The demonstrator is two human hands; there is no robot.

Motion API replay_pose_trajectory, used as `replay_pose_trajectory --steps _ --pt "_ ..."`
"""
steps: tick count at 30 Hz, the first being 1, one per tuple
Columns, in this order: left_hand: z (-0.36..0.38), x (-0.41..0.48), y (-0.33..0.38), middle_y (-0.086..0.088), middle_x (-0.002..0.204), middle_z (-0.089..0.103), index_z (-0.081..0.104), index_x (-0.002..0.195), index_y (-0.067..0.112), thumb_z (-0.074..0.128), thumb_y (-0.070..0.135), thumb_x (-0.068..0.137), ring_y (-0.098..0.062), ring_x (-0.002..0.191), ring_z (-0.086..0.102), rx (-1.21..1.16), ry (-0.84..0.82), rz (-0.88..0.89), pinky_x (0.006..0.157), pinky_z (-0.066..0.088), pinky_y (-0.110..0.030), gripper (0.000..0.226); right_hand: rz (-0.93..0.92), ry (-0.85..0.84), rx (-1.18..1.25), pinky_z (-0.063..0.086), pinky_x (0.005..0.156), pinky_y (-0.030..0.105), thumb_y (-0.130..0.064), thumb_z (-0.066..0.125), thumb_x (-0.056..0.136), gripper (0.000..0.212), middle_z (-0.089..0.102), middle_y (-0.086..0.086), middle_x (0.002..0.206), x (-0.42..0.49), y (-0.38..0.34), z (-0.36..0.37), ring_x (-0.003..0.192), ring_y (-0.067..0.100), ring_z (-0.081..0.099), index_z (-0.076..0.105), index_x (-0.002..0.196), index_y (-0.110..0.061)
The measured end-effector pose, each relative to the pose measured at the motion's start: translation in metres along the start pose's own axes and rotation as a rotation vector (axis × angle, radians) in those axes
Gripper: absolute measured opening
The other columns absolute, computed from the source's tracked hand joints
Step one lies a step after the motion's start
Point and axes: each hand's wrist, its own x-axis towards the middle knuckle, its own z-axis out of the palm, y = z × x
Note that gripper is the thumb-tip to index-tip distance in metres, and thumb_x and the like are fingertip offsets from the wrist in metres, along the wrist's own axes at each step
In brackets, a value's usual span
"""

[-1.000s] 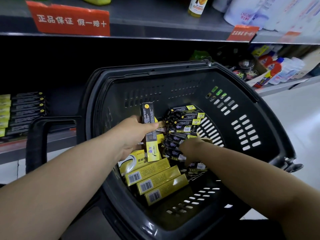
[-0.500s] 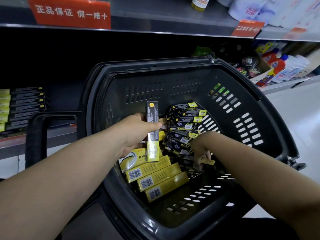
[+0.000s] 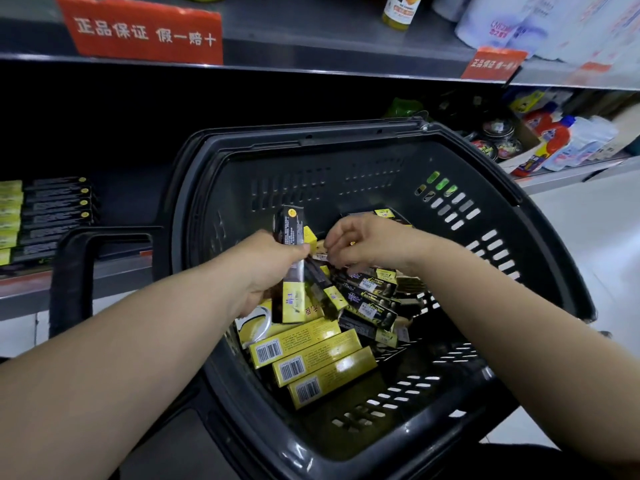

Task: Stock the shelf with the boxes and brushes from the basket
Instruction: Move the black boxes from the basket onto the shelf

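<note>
Blk basket [image 3: 311,188] holds yellow boxes [image 3: 311,365] & blk brush packs [image 3: 370,299] (jumbled); shelf [image 3: 117,275] left w/ stacked packs [image 3: 52,213].

Dim light, deep shadow under upper shelf [image 3: 311,36], wide-angle edge bowing, blur top rt, glare on basket [image 3: 294,455].

Whether the right hand [image 3: 372,242] pinches anything is hidden by its fingers [image 3: 334,244]; the bottle [image 3: 398,10] is cropped.

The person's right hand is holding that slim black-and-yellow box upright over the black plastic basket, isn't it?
Not quite: it is the left hand that grips the slim black-and-yellow box upright over the black plastic basket. The head view shows this.
</note>
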Motion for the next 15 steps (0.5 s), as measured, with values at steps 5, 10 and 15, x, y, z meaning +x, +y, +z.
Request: replay_pose_trajectory --steps 5,10,15 --pt "-0.007 0.007 0.000 -0.018 0.114 0.060 0.042 0.127 0.010 0.062 0.019 0.089 -0.033 0.104 0.059 0.078 0.142 0.039 0.095 0.047 -0.046 0.044 0.163 0.099 -0.502 0.047 0.069 0.034 -0.028 0.061 0.088 0.043 0.060 0.012 0.115 0.030 0.030 0.022 0.085 0.020 0.056 0.045 0.123 -0.009" --pt "-0.005 0.007 -0.001 -0.019 0.115 0.060 0.042 0.128 0.009 0.062 0.015 0.088 -0.034 0.106 0.059 0.076 0.117 0.039 0.096 0.046 -0.048 0.045 0.312 -0.072 -0.755 0.033 0.078 0.028 -0.049 0.045 0.093 0.077 0.040 0.018 0.139 0.051 0.072 0.060 0.120 0.030 0.049 0.018 0.144 0.001" --pt "-0.005 0.010 -0.002 -0.019 0.118 0.058 0.041 0.131 0.008 0.063 0.017 0.088 -0.033 0.109 0.057 0.050 0.104 0.047 0.097 0.046 -0.045 0.049 0.433 0.161 -0.571 0.039 0.049 0.023 -0.044 0.047 0.093 0.041 0.063 0.005 0.071 0.078 0.078 0.058 0.062 0.014 0.059 0.053 0.093 -0.003"
